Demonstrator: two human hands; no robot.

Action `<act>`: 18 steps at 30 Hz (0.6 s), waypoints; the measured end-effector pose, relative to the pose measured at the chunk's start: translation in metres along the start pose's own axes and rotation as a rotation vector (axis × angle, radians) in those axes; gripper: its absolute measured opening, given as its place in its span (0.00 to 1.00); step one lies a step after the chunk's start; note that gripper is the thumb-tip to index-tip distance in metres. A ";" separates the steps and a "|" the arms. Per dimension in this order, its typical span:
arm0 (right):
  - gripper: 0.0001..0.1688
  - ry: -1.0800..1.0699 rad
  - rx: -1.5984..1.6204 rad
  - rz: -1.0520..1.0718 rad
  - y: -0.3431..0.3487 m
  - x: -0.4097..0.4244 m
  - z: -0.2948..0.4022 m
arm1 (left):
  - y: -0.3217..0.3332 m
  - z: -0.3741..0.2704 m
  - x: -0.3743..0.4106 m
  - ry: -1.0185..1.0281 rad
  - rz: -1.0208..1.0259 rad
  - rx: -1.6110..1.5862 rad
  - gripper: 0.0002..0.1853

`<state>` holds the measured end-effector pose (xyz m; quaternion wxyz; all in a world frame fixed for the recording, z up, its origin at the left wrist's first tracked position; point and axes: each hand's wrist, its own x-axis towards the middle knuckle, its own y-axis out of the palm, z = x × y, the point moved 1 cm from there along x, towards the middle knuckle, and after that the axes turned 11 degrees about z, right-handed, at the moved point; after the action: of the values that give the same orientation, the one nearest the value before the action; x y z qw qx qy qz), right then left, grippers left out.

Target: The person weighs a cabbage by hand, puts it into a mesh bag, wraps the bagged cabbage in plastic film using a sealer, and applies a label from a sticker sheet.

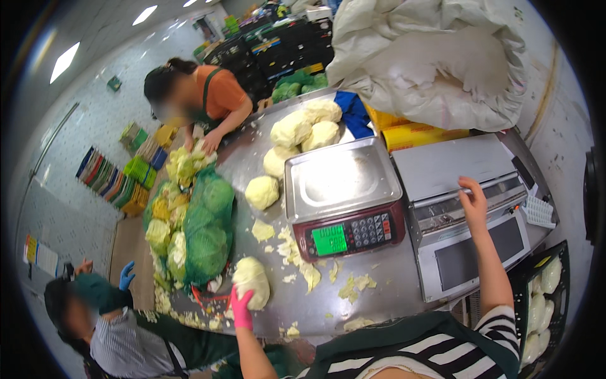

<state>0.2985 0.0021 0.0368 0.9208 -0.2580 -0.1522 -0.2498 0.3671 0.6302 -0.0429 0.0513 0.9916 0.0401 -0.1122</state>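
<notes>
My left hand (242, 308), in a pink glove, grips the lower left side of a peeled pale cabbage (252, 279) on the steel table (378, 293). Over the roller bar of a film wrapping machine (454, 166) is my bare right hand (473, 203). Its thumb and fingers are apart, and I see nothing between them. A digital scale (350, 232) with a steel pan (343, 177) stands between my hands. More peeled cabbages (291, 130) sit behind and left of the pan, with a single cabbage (262, 192) nearer me.
Green mesh sacks of cabbages (208, 232) and loose leaves (173, 213) line the table's left side. Two co-workers stand there, one in orange (222, 92), one in stripes (118, 336). A large white sack (426, 61) rises behind the wrapper. A black crate (565, 279) holds wrapped cabbages.
</notes>
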 end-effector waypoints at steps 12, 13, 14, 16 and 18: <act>0.22 -0.104 -0.935 -0.301 -0.101 0.269 -0.038 | 0.185 -0.054 0.069 0.172 0.399 -0.734 0.32; 0.21 -0.074 -1.058 -0.316 -0.116 0.281 -0.034 | 0.209 -0.060 0.081 0.162 0.406 -0.681 0.32; 0.21 -0.043 -1.180 -0.331 -0.128 0.293 -0.034 | 0.231 -0.067 0.087 0.154 0.411 -0.584 0.33; 0.21 -0.060 -1.312 -0.314 -0.158 0.313 -0.057 | 0.281 -0.091 0.096 0.239 0.519 -0.314 0.31; 0.19 -0.089 -1.296 -0.136 -0.168 0.321 -0.067 | 0.304 -0.096 0.105 0.367 0.478 0.008 0.29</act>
<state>0.4837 -0.2819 0.1804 0.5539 -0.7606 -0.0246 -0.3377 0.5178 0.3471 0.0550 0.0640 0.9768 -0.1863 0.0839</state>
